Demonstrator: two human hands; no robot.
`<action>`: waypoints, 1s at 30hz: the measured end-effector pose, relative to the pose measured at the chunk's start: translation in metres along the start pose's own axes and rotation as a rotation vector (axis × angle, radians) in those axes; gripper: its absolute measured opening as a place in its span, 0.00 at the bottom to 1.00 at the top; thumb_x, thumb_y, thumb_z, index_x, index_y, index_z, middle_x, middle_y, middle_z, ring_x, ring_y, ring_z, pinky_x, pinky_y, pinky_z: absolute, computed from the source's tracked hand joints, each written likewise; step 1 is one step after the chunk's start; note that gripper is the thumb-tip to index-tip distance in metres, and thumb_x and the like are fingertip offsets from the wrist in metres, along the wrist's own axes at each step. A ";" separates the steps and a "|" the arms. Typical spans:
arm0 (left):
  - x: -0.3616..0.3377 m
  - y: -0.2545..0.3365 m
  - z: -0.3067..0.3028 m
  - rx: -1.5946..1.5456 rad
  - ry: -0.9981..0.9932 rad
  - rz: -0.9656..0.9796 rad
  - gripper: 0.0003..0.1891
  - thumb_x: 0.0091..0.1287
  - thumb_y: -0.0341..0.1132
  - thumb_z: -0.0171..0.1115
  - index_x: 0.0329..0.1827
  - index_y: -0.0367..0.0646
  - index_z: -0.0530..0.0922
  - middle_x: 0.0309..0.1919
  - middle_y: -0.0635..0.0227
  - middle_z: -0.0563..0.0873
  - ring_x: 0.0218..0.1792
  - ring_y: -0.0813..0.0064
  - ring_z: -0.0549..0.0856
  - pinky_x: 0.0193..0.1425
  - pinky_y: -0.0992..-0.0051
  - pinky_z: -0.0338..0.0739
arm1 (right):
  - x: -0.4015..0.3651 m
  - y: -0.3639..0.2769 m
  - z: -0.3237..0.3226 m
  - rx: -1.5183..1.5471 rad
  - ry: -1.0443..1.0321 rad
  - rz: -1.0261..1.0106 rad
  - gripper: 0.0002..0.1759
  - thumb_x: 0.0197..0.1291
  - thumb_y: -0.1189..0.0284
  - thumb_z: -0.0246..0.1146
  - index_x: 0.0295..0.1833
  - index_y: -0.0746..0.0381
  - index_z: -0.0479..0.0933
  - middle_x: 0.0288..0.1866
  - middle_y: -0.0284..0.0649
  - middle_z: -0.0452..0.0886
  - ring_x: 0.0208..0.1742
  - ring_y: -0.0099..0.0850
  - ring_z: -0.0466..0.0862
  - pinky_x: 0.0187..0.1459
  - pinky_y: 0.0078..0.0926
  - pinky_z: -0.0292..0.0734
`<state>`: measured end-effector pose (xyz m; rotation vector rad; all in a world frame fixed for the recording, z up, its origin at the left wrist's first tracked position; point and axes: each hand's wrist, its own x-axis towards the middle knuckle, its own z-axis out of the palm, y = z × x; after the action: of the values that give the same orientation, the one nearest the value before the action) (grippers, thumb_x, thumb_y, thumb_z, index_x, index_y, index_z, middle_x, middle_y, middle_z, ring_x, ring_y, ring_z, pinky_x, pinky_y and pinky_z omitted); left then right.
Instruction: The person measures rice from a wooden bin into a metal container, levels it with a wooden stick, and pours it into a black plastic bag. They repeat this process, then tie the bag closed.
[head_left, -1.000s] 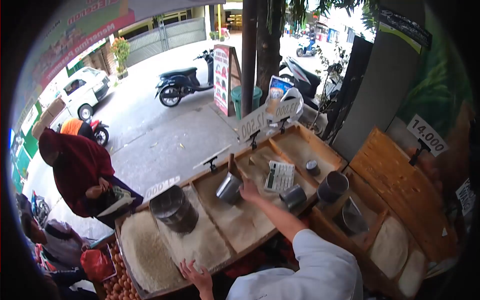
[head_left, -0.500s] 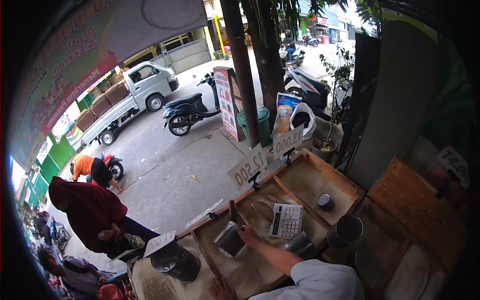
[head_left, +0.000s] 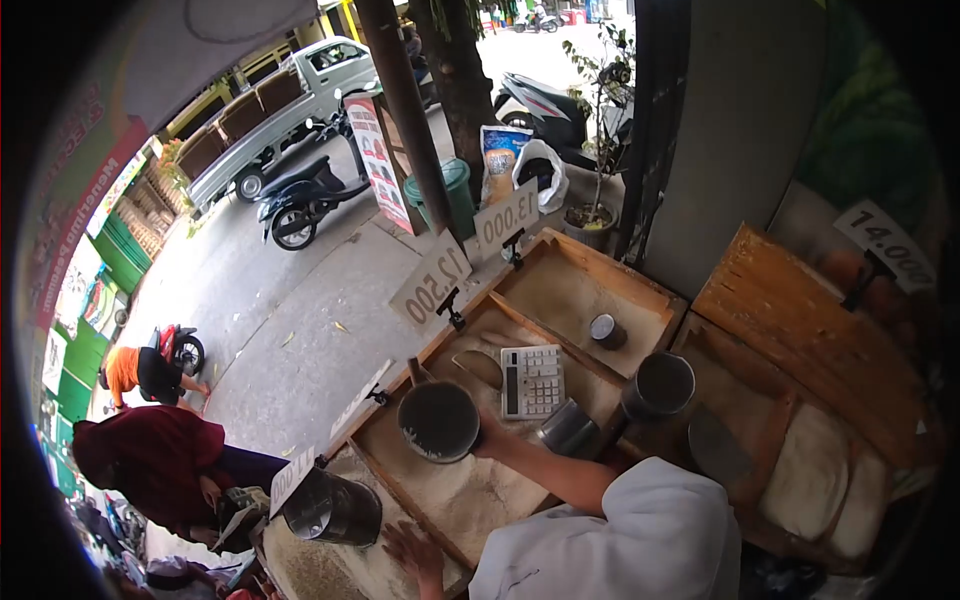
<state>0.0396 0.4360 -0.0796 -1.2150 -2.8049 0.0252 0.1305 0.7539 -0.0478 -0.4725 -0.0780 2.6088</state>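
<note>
The right hand (head_left: pixel 490 435) is closed around the side of a metal can (head_left: pixel 438 420), fingers wrapped on its wall and the mouth turned up toward the camera. The can is held just above the rice (head_left: pixel 460 495) in the middle wooden bin (head_left: pixel 395 478). Its inside looks grey and speckled, so it probably has grain in it, though how full it is cannot be told. The left hand (head_left: pixel 412 550) lies flat with fingers spread at the near edge of that bin, and whether it rests on wood or on grain is unclear. The one-handed side grip looks like the weak point: a smooth can held off-centre could twist or slip, tipping rice over the divider into the next bin or onto the pavement. The calculator (head_left: pixel 531 380) lies just beside the can on the rice, close enough that a swing of the wrist could knock it or bury its keys. A smaller can (head_left: pixel 568 432) sits near the forearm, and the sleeve could catch it. A large can (head_left: pixel 330 508) stands in the left bin near the left hand, and a push there could roll it toward the person in red (head_left: pixel 150 465) at the stall's front.
</note>
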 end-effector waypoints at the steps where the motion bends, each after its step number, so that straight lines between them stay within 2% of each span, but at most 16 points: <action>1: 0.000 0.002 -0.005 0.008 -0.021 -0.010 0.34 0.63 0.45 0.53 0.69 0.36 0.59 0.72 0.48 0.49 0.74 0.49 0.43 0.73 0.48 0.36 | 0.004 -0.019 -0.005 0.057 -0.010 -0.060 0.21 0.63 0.55 0.50 0.47 0.61 0.75 0.44 0.39 0.81 0.45 0.34 0.82 0.54 0.34 0.76; 5: 0.003 0.025 -0.032 0.017 -0.094 -0.082 0.34 0.64 0.44 0.53 0.70 0.35 0.57 0.73 0.47 0.45 0.74 0.48 0.40 0.73 0.48 0.34 | -0.057 -0.120 0.053 0.146 0.090 -0.338 0.18 0.61 0.62 0.50 0.46 0.64 0.75 0.45 0.44 0.81 0.47 0.39 0.82 0.55 0.39 0.76; 6: -0.001 0.028 -0.030 0.010 -0.109 -0.105 0.34 0.64 0.44 0.53 0.70 0.35 0.57 0.73 0.47 0.45 0.74 0.48 0.40 0.73 0.48 0.34 | -0.045 -0.150 0.031 0.077 0.140 -0.461 0.19 0.61 0.62 0.48 0.47 0.65 0.75 0.47 0.46 0.81 0.48 0.38 0.81 0.55 0.39 0.76; 8: -0.012 0.027 -0.017 -0.045 -0.112 0.085 0.36 0.63 0.46 0.54 0.70 0.35 0.56 0.73 0.46 0.46 0.74 0.47 0.41 0.73 0.48 0.34 | -0.036 -0.203 0.003 -0.097 0.213 -0.746 0.20 0.58 0.61 0.49 0.47 0.63 0.76 0.47 0.44 0.81 0.48 0.39 0.81 0.55 0.38 0.74; 10: -0.021 0.032 -0.015 -0.026 -0.129 0.088 0.38 0.62 0.46 0.57 0.70 0.35 0.55 0.72 0.45 0.47 0.73 0.47 0.44 0.72 0.48 0.35 | -0.025 -0.254 -0.020 -0.078 0.410 -0.839 0.20 0.57 0.60 0.51 0.48 0.62 0.75 0.49 0.43 0.80 0.47 0.40 0.81 0.53 0.38 0.75; 12: -0.026 0.038 -0.025 -0.091 -0.189 0.067 0.39 0.60 0.45 0.58 0.71 0.35 0.54 0.72 0.45 0.49 0.73 0.47 0.46 0.72 0.47 0.36 | -0.011 -0.292 -0.028 -0.223 0.824 -1.076 0.25 0.58 0.61 0.53 0.55 0.67 0.71 0.51 0.47 0.77 0.48 0.40 0.78 0.51 0.38 0.74; 14: -0.023 0.039 -0.030 -0.091 -0.176 0.051 0.39 0.59 0.45 0.60 0.70 0.36 0.55 0.72 0.45 0.48 0.73 0.47 0.46 0.72 0.48 0.37 | 0.004 -0.325 -0.039 -0.442 1.167 -0.991 0.29 0.57 0.60 0.55 0.55 0.74 0.67 0.55 0.56 0.74 0.50 0.47 0.78 0.51 0.42 0.74; 15: -0.019 0.039 -0.036 -0.123 -0.147 0.011 0.39 0.59 0.44 0.60 0.70 0.38 0.55 0.72 0.45 0.48 0.73 0.48 0.45 0.72 0.48 0.38 | 0.026 -0.345 -0.070 -0.642 1.235 -1.131 0.28 0.62 0.61 0.52 0.60 0.73 0.66 0.59 0.61 0.70 0.58 0.52 0.74 0.57 0.44 0.72; 16: -0.012 0.037 -0.044 -0.150 -0.109 -0.025 0.38 0.59 0.43 0.60 0.71 0.39 0.56 0.72 0.46 0.47 0.73 0.48 0.44 0.72 0.49 0.38 | 0.003 -0.327 -0.026 -0.871 1.290 -1.057 0.28 0.59 0.62 0.53 0.54 0.78 0.69 0.57 0.62 0.73 0.55 0.51 0.77 0.54 0.41 0.73; 19: 0.018 0.011 -0.073 -0.261 0.240 -0.202 0.35 0.61 0.41 0.57 0.70 0.40 0.56 0.71 0.46 0.48 0.72 0.48 0.47 0.71 0.48 0.41 | 0.038 -0.400 -0.087 -1.017 1.166 -1.035 0.26 0.60 0.64 0.51 0.54 0.77 0.72 0.56 0.58 0.75 0.56 0.47 0.77 0.55 0.36 0.72; 21: 0.041 -0.014 -0.080 -0.333 0.501 -0.386 0.33 0.63 0.42 0.55 0.69 0.39 0.56 0.70 0.46 0.50 0.71 0.47 0.50 0.70 0.48 0.44 | 0.048 -0.426 -0.106 -1.123 1.092 -1.017 0.23 0.62 0.62 0.52 0.52 0.72 0.75 0.47 0.50 0.80 0.47 0.39 0.80 0.47 0.35 0.73; 23: 0.066 -0.049 -0.075 -0.480 0.633 -0.612 0.32 0.65 0.43 0.53 0.69 0.39 0.56 0.69 0.45 0.53 0.69 0.46 0.53 0.69 0.50 0.48 | 0.052 -0.401 -0.075 -1.113 1.046 -1.062 0.17 0.63 0.63 0.53 0.47 0.65 0.78 0.38 0.40 0.82 0.37 0.27 0.80 0.36 0.29 0.70; 24: 0.077 -0.073 -0.066 -0.576 0.671 -0.717 0.31 0.67 0.44 0.52 0.69 0.39 0.56 0.69 0.45 0.54 0.69 0.45 0.55 0.69 0.52 0.50 | 0.050 -0.380 -0.051 -1.118 1.027 -1.049 0.17 0.63 0.63 0.53 0.47 0.65 0.78 0.38 0.40 0.82 0.37 0.27 0.80 0.36 0.29 0.70; 26: 0.099 -0.107 -0.072 -0.748 0.596 -0.828 0.32 0.67 0.46 0.51 0.69 0.38 0.56 0.68 0.45 0.57 0.68 0.44 0.58 0.68 0.54 0.53 | 0.041 -0.331 -0.008 -0.857 0.677 -1.125 0.13 0.64 0.65 0.53 0.46 0.60 0.77 0.38 0.35 0.82 0.37 0.20 0.80 0.35 0.22 0.68; 28: 0.108 -0.125 -0.079 -0.927 0.519 -0.929 0.32 0.68 0.47 0.50 0.69 0.37 0.56 0.67 0.44 0.59 0.66 0.44 0.61 0.67 0.55 0.56 | 0.035 -0.277 0.020 -0.828 0.448 -1.056 0.13 0.65 0.66 0.53 0.52 0.58 0.73 0.39 0.31 0.81 0.39 0.19 0.78 0.40 0.18 0.68; 30: 0.112 -0.135 -0.088 -1.209 0.131 -1.042 0.32 0.69 0.49 0.48 0.71 0.42 0.52 0.67 0.47 0.62 0.64 0.45 0.65 0.63 0.48 0.61 | 0.022 -0.201 0.059 -0.833 0.288 -0.925 0.13 0.65 0.68 0.52 0.52 0.59 0.73 0.36 0.33 0.81 0.37 0.22 0.79 0.40 0.16 0.70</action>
<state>-0.1272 0.4236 0.0227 0.4403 -2.8297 -1.8300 0.1831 0.9436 0.0283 -0.8284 -1.0354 1.4889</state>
